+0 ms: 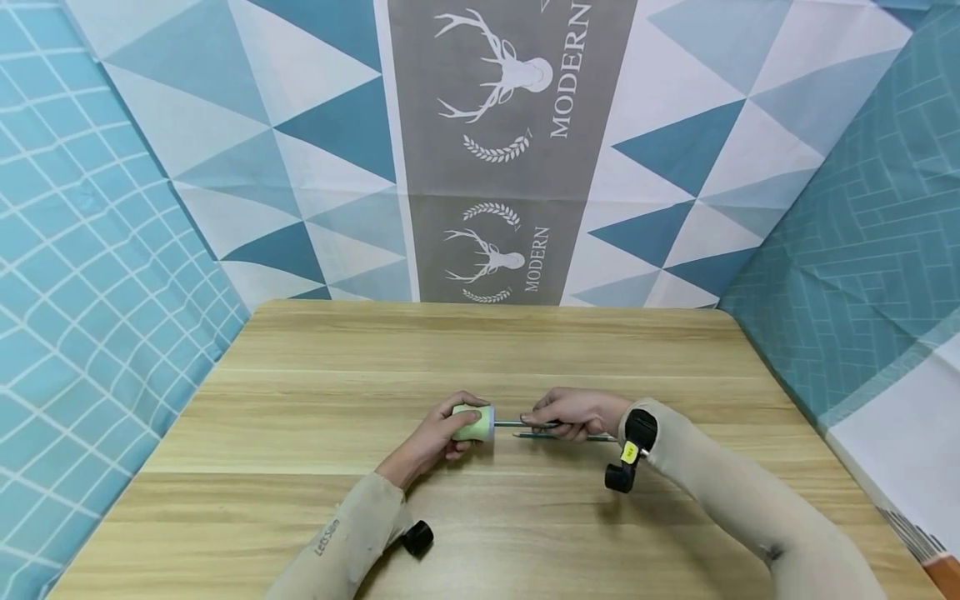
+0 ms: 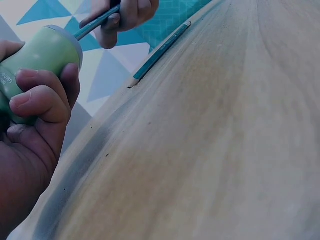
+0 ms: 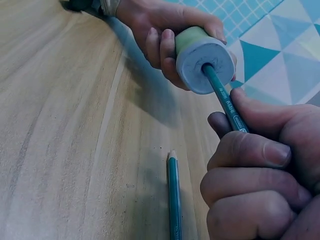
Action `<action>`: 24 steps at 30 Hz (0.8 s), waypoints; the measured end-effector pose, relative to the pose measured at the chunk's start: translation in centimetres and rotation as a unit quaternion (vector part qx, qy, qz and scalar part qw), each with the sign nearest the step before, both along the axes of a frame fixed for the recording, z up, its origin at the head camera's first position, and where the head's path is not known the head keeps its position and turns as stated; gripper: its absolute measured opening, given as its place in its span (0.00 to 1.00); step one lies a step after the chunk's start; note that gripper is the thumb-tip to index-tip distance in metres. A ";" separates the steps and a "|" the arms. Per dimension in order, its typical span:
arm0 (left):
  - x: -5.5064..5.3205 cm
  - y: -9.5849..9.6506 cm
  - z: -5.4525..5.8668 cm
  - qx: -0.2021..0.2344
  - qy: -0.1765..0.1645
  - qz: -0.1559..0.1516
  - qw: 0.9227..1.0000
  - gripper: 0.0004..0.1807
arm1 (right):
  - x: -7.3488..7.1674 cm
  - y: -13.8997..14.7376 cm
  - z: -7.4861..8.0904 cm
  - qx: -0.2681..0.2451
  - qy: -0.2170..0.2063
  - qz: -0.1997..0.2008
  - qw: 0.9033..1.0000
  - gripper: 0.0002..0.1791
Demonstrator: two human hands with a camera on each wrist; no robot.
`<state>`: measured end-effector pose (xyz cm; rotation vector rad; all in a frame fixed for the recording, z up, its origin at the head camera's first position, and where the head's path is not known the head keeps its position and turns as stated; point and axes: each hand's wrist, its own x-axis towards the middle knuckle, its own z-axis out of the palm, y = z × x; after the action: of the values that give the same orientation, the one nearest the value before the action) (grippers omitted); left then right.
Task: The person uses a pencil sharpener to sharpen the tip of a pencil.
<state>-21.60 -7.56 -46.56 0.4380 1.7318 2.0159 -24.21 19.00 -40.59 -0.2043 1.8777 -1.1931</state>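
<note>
My left hand (image 1: pixel 437 431) grips a light green pencil sharpener (image 1: pixel 471 423) with a pale grey-blue end that faces right. A green pencil (image 3: pixel 223 96) has its front end inside the round hole of that end. My right hand (image 1: pixel 573 412) pinches this pencil between thumb and fingers, a short way from the sharpener. On the wooden table a second green pencil (image 3: pixel 173 195) lies below my right hand, its sharpened tip pointing toward the left. The left wrist view shows this pencil (image 2: pixel 161 53) lying apart from both hands.
The wooden table (image 1: pixel 300 500) has a light grain and rounded far corners. Behind it hangs a cloth with blue triangles and a grey deer-head band (image 1: pixel 487 167). Blue patterned cloths hang at the left (image 1: pixel 97 250) and right (image 1: pixel 885 208). Small black cameras sit on both wrists.
</note>
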 end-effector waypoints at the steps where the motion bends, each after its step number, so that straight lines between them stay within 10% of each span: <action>1: 0.0 0.0 0.0 -0.001 0.001 -0.001 1.000 0.21 | 0.1 0.1 -0.1 0.000 0.001 -0.001 1.000 0.17; 10: 0.1 0.1 0.0 -0.002 -0.010 0.009 1.000 0.21 | 1.0 0.4 -0.1 0.005 0.101 0.012 0.995 0.20; 15: 0.1 0.0 -0.1 -0.002 -0.014 0.020 1.000 0.22 | 1.9 0.7 0.9 0.025 0.267 0.085 0.960 0.18; 18: 0.0 0.0 -0.1 0.004 -0.015 0.027 1.000 0.22 | 2.8 0.8 1.2 0.075 0.385 0.122 0.912 0.14; 20: 0.0 -0.1 -0.1 0.012 -0.015 0.029 0.999 0.22 | 3.4 0.8 1.1 0.112 0.480 0.139 0.859 0.14; 24: 0.0 -0.2 0.0 0.033 -0.016 0.028 0.999 0.17 | 4.0 0.5 0.4 0.154 0.671 0.166 0.706 0.18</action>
<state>-21.62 -7.74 -46.57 0.3797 1.6787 2.1128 -20.16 19.49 -40.20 -1.4768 2.9919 -0.3191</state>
